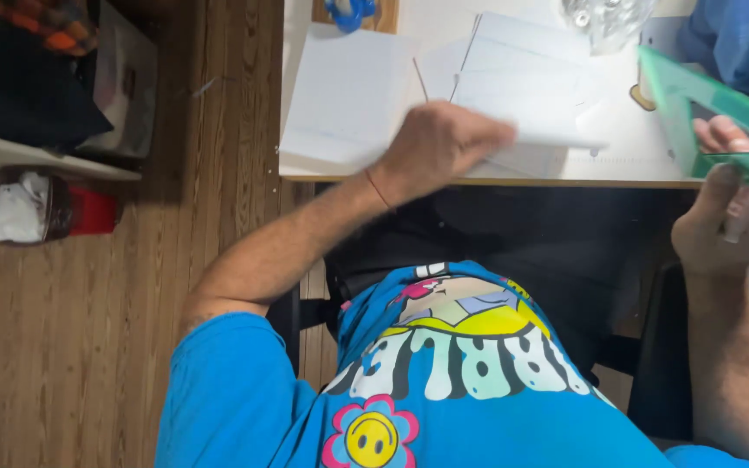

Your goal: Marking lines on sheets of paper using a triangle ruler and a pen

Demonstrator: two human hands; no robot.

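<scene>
Our left hand (439,143) pinches white paper sheets (522,95) at the desk's (496,178) front edge | right hand (730,221) grips a green set square (721,121) overhanging it | floor cup (23,205) holds crumpled tissue | bare wood floor (218,173) lies left.

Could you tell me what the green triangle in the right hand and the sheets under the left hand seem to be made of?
The green triangle, held by the right hand, looks like rigid translucent plastic: glossy, and the fingers show through it. The white sheets under the left hand look like matte paper, thin and lifting at one edge.
</scene>
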